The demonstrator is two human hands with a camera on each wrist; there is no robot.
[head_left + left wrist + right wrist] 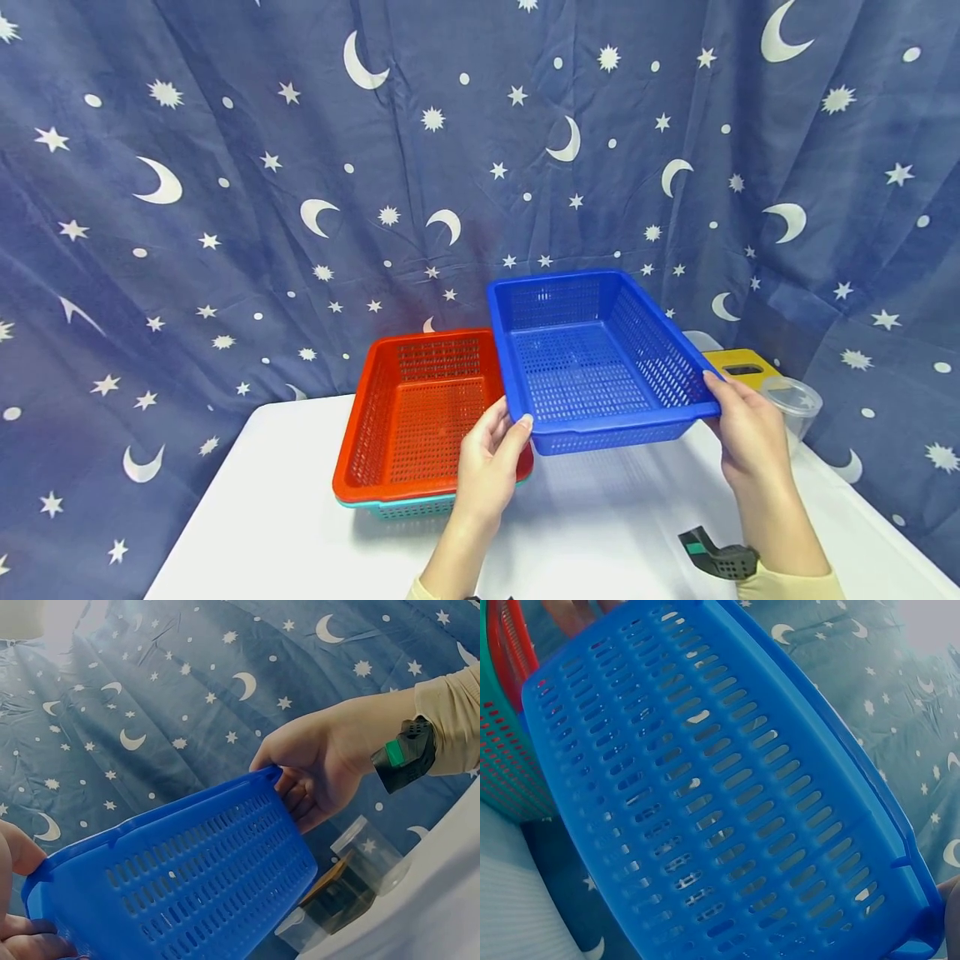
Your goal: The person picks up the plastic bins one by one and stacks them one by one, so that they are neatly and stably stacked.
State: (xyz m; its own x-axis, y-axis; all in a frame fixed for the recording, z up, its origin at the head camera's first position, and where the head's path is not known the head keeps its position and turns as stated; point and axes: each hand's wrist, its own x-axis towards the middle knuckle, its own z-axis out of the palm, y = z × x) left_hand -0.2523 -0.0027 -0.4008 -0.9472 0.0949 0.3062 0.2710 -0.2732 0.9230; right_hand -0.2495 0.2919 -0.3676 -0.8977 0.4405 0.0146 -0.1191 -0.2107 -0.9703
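Observation:
Both hands hold a blue plastic basket [577, 367] up off the table, tilted so its inside shows in the head view. My left hand [483, 462] grips its near left corner, thumb over the rim. At the near right corner, my right hand [750, 429] pinches the rim, with fingers curled beneath as the left wrist view shows. Left of it, a red basket [420, 417] sits nested in a teal basket [412, 507] on the white table. The blue basket's perforated side [705, 795] fills most of the right wrist view.
Behind my right hand stand a clear plastic cup [795, 400], a yellow box [738, 364] with a dark opening, and another clear container [701, 340]. The white table [277, 500] backs onto a navy curtain [247, 208] with moons and stars.

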